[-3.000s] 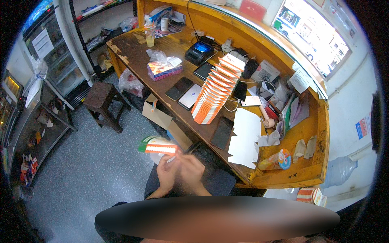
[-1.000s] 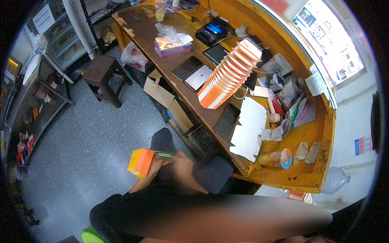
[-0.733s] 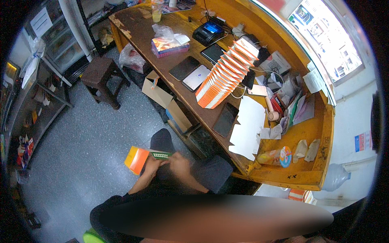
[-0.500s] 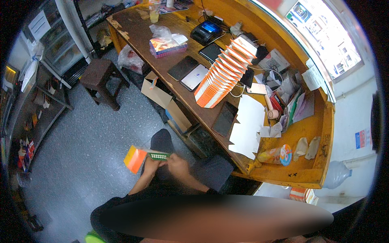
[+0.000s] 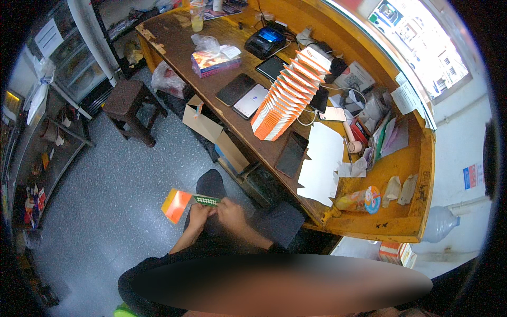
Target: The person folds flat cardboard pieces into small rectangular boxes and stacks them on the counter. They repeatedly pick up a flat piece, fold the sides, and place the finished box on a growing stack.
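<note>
Paper carton [image 5: 177, 206] above the lap, long axis roughly left-right. Left hand [image 5: 198, 214] nearer its orange part, fingers closed on the middle. Right hand [image 5: 231, 213] curled at the green panel's [image 5: 206, 201] right end; pinch cannot be told.

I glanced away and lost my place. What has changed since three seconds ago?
The orange-and-green carton has moved left, away from the desk, and turned: its yellow-orange side now shows at left, the green, white-patterned panel by the right hand. The left hand and right hand held it then and hold it now. Unchanged: the stack of orange-and-white cartons and the notched white sheet.
</note>
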`<state>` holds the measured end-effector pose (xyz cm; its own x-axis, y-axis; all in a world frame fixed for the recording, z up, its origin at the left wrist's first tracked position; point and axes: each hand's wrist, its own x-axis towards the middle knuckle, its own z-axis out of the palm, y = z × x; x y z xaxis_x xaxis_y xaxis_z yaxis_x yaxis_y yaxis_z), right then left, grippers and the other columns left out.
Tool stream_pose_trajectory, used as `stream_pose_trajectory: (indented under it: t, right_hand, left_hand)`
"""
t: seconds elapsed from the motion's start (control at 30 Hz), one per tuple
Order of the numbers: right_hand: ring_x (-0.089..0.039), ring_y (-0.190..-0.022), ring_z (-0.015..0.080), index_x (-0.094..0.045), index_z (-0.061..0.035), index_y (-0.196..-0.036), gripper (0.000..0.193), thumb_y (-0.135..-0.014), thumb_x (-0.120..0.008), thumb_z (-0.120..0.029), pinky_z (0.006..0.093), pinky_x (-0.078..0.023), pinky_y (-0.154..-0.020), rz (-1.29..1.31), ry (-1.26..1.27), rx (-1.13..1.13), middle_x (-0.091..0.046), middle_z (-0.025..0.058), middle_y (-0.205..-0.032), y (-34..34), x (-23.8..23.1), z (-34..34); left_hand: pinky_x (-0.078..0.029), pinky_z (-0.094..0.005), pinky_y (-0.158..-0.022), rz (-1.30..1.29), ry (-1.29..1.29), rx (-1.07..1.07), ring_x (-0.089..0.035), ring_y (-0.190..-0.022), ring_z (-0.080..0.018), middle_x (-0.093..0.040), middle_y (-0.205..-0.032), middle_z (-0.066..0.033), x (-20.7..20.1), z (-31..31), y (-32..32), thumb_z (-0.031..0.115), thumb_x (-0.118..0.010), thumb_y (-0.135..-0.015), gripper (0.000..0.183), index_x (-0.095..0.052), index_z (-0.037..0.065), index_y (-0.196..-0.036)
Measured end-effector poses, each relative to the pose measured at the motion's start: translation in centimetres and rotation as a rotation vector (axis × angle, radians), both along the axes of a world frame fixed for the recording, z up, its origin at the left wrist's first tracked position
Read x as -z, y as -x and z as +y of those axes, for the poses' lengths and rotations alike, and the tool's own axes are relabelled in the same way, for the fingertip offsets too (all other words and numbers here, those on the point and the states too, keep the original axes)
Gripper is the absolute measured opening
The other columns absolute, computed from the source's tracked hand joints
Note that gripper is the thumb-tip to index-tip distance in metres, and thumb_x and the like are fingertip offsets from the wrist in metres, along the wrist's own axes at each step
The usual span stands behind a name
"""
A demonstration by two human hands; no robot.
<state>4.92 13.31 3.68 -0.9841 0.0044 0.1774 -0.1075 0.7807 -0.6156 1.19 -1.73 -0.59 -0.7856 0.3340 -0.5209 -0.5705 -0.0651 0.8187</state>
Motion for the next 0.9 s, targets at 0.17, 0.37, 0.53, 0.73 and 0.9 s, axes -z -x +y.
stream_pose_trajectory:
  t: [0.17, 0.37, 0.53, 0.73, 0.9]
  right_hand:
    - [-0.064, -0.069, 0.0356, -0.07, -0.0045, -0.075, 0.009, -0.077, -0.069, -0.013, 0.046, -0.053, -0.064, -0.117, 0.17, 0.026, -0.065, 0.016, -0.078, 1.2, 1.3, 2.0]
    - [-0.065, -0.071, 0.0356, -0.073, -0.0055, -0.077, 0.01, -0.075, -0.072, -0.015, 0.044, -0.052, -0.065, -0.214, 0.206, 0.064, -0.065, 0.018, -0.074, 1.8, 4.2, 2.8]
    - [-0.066, -0.07, 0.033, -0.072, -0.0043, -0.08, 0.01, -0.076, -0.072, -0.013, 0.0414, -0.052, -0.063, -0.083, 0.225, 0.209, -0.066, 0.0162, -0.08, 2.5, 2.2, 3.3]
    - [-0.066, -0.071, 0.0276, -0.071, -0.0017, -0.083, 0.013, -0.079, -0.073, -0.014, 0.0362, -0.052, -0.063, -0.142, 0.473, 0.099, -0.065, 0.0137, -0.081, 3.5, -0.5, 3.4]
    - [-0.067, -0.07, 0.0265, -0.072, -0.0032, -0.084, 0.017, -0.078, -0.076, -0.019, 0.0358, -0.053, -0.065, -0.367, 0.474, -0.034, -0.066, 0.0131, -0.08, 2.3, 1.9, 1.4]
  left_hand:
    - [-0.054, -0.0272, -0.076, 0.092, -0.03, 0.081, -0.067, -0.081, -0.015, -0.07, -0.091, -0.0099, 2.2, 0.2, -0.2, 0.002, -0.058, -0.089, 0.013, -0.064, -0.005, -0.098]
    - [-0.052, -0.0266, -0.072, 0.711, 0.384, 0.475, -0.067, -0.08, -0.0143, -0.072, -0.083, -0.0054, 2.9, -0.2, 3.0, 0.004, -0.063, -0.086, 0.015, -0.068, -0.004, -0.097]
    - [-0.052, -0.0271, -0.076, 0.509, 0.14, 0.367, -0.067, -0.082, -0.0149, -0.072, -0.088, -0.0068, 2.7, 1.5, 5.2, 0.002, -0.064, -0.084, 0.014, -0.068, -0.004, -0.096]
    - [-0.052, -0.0266, -0.076, 0.399, 0.106, 0.201, -0.065, -0.082, -0.0121, -0.07, -0.088, -0.0064, 1.2, 0.7, 4.5, 0.002, -0.064, -0.084, 0.012, -0.068, -0.003, -0.095]
    - [-0.051, -0.0234, -0.074, 0.178, 0.114, 0.096, -0.064, -0.078, -0.0111, -0.069, -0.086, -0.0061, 0.9, -2.2, 0.3, 0.003, -0.064, -0.087, 0.011, -0.066, -0.002, -0.096]
